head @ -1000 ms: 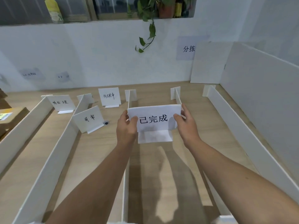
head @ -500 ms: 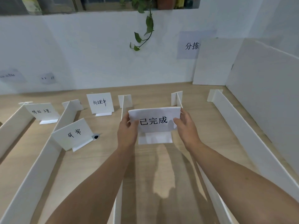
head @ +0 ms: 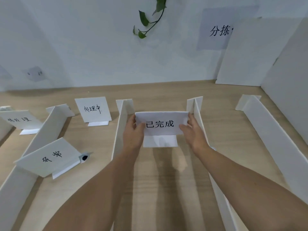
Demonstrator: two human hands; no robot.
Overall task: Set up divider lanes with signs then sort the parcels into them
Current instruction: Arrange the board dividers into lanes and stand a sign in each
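Your left hand pinches the left edge of the sign printed 已完成: thumb on the front face, fingers out of sight behind it. Your right hand holds the right edge the same way, thumb laid on the lower front corner. The sign stands upright, face toward you, near the far end of the lane between the centre divider and the divider just right of it. Its width nearly fills that lane. A folded white foot juts toward you under the sign and appears to lie flat on the wooden table; you cannot confirm contact along its whole edge. One lane left, a handwritten 处理中 sign stands on its own foot near the far end. Closer to you in that lane, the 异常 sign leans back, skewed against the left divider, with a small black clip at its right corner. Beyond that divider stands another handwritten sign, its text too blurred to read. The outer right divider runs well apart from your right hand. Each divider's far end carries a short cross-piece. On the back wall: a paper label reading 分拣, partly covered by a leaning white board, and a hanging green vine.
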